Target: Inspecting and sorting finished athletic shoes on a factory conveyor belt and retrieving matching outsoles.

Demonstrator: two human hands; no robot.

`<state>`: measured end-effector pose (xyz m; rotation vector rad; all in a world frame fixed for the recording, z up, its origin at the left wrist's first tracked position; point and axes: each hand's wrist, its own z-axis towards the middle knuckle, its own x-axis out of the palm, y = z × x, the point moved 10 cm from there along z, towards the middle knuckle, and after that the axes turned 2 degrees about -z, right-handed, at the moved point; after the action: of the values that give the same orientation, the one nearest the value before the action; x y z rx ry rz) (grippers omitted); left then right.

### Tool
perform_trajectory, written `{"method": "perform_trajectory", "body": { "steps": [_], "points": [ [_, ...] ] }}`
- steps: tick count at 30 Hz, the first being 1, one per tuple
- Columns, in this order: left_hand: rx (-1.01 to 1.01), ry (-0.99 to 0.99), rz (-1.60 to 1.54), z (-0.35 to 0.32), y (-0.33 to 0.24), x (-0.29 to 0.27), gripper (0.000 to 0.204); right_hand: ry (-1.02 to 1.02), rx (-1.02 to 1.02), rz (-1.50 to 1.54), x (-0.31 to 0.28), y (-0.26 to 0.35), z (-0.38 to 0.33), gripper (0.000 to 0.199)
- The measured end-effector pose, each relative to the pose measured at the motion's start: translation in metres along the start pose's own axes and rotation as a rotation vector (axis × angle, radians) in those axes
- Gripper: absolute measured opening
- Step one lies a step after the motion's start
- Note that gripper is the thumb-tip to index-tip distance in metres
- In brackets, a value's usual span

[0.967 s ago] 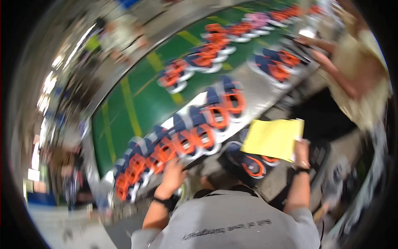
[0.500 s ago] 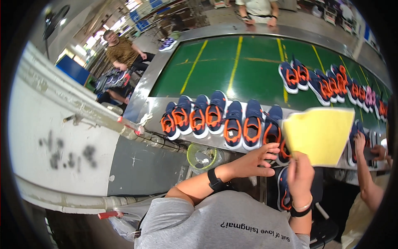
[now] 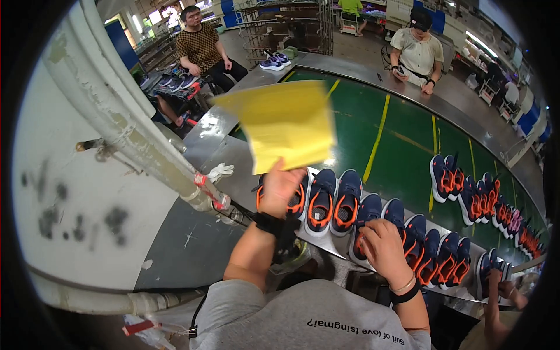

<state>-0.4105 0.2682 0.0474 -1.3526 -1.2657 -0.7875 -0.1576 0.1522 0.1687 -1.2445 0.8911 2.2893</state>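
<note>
My left hand (image 3: 281, 189) grips the lower edge of a yellow sheet of paper (image 3: 291, 125), held up above the left end of a row of sneakers. The sheet is slightly smeared by motion. My right hand (image 3: 384, 245) is at the opening of a navy sneaker (image 3: 370, 205) with orange lining and white sole, its fingers curled over the shoe. More sneakers of the same kind, such as a sneaker (image 3: 348, 201) just left of it, stand along the metal ledge, toes pointing away. My left hand partly hides the sneakers at the left end.
Beyond the ledge runs a green conveyor belt (image 3: 402, 131) with yellow lines and more sneakers (image 3: 446, 178) at right. A white glove (image 3: 220, 172) lies at left near a pipe (image 3: 169, 166). A co-worker's hand (image 3: 496, 283) is at far right; two people sit or stand beyond.
The yellow sheet has passed from my right hand to my left and swung to the left. My right hand has come down onto a sneaker. The view has shifted too.
</note>
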Motion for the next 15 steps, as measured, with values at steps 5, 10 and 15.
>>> {"method": "perform_trajectory", "body": {
  "steps": [5,10,15],
  "points": [
    [0.356,-0.162,-0.332,0.070,-0.134,-0.103,0.030,0.126,0.128,-0.005,0.036,-0.024,-0.008,0.016],
    [0.581,-0.505,-0.270,0.074,-0.173,-0.197,0.033,0.166,0.332,0.001,0.048,-0.050,-0.053,0.013],
    [0.494,-0.385,-0.146,0.110,-0.157,-0.261,0.048,0.241,0.474,-0.031,0.055,-0.087,-0.102,0.016]
  ]
}}
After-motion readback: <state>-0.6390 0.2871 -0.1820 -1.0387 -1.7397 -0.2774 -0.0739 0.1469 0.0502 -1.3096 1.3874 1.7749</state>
